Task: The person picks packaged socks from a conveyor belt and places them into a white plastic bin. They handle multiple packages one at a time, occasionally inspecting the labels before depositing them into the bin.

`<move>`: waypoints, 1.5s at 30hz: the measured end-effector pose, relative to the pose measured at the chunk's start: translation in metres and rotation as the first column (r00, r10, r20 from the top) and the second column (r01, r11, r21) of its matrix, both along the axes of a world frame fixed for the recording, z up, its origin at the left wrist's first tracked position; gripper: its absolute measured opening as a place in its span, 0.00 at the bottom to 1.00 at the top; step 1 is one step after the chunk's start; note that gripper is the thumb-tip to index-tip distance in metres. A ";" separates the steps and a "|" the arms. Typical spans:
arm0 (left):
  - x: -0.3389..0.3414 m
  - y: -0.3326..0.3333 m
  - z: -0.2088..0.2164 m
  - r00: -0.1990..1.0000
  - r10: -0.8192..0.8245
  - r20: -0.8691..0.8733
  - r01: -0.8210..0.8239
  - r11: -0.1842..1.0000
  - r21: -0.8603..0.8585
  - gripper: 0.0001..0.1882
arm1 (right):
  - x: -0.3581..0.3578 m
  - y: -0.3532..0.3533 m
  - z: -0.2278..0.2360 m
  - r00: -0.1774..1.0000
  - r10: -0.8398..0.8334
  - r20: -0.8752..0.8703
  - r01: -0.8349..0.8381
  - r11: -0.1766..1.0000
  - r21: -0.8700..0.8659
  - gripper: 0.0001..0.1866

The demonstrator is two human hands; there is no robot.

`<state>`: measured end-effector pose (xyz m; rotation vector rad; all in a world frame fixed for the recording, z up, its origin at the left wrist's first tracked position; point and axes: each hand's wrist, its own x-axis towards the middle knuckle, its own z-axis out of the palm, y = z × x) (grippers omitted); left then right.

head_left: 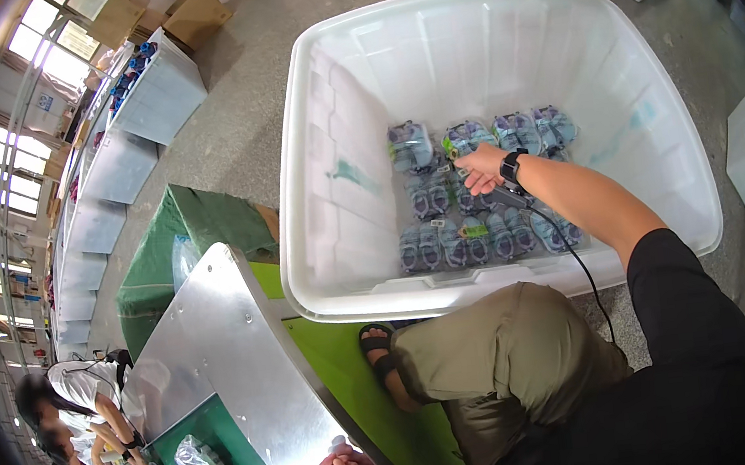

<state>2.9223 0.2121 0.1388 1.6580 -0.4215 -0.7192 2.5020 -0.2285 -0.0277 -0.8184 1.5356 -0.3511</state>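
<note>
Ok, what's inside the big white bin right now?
Grey-blue shoes, laid in rows on the bottom. The right hand and forearm reach in over them, hiding some. Whatever lies under the shoes is covered.

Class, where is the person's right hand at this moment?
In the head view, right of centre, the right hand is inside the white bin, over the rows of shoes.

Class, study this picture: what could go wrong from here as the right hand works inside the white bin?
Snagging: the black cable running from below the right hand appears to cross the rim of the white bin, so it might catch there. Disorder: the shoes sit in close rows, so the reaching hand could nudge neighbouring pairs out of line.
</note>
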 end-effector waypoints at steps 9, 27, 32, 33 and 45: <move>0.007 -0.002 0.005 0.988 -0.153 0.029 0.154 0.987 -0.044 0.05 | -0.041 0.058 0.060 0.995 0.002 0.102 0.003 0.999 -0.052 0.28; 0.364 0.048 -0.017 0.285 -0.099 0.953 -0.514 0.824 0.239 0.33 | -0.069 0.166 0.164 0.985 0.172 -0.027 -0.155 0.795 -0.587 0.17; 0.413 0.054 -0.029 0.592 0.084 0.801 -0.605 0.704 0.373 0.36 | -0.072 0.179 0.172 0.972 0.225 -0.064 -0.216 0.761 -0.612 0.19; 0.411 0.052 -0.032 0.597 0.017 0.802 -0.627 0.634 0.453 0.39 | -0.074 0.180 0.173 0.972 0.224 -0.072 -0.221 0.762 -0.609 0.20; 0.324 0.042 -0.054 0.866 0.270 0.420 -0.363 0.918 0.158 0.49 | -0.072 0.171 0.177 0.954 0.288 -0.087 -0.283 0.763 -0.581 0.20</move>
